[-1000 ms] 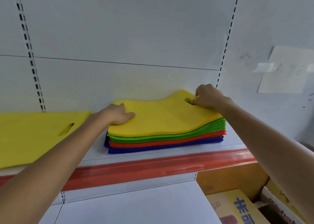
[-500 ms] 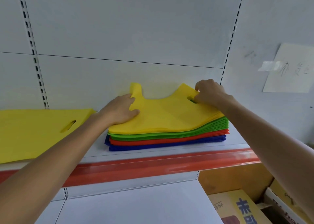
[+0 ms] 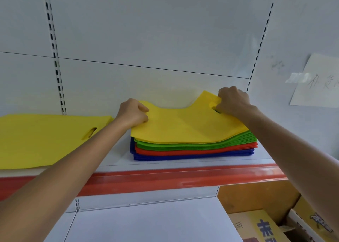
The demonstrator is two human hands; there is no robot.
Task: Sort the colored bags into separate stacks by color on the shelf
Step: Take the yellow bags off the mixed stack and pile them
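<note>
Left hand, flat a moment ago, now pinches the thin yellow fabric bag at its edge, right hand at its handle slot, atop the mixed-colour bag pile on the white shelf. Seemingly light, floppy: lift both ends.

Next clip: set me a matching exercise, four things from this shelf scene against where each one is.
Things:
1. top yellow bag
2. blue bags
3. separate yellow stack
4. paper sheet

Places:
A. under the red bags
B. taped to the wall, at the right
C. held by the left hand and right hand
D. left end of the shelf

Pairs: 1-C, 2-A, 3-D, 4-B
</note>
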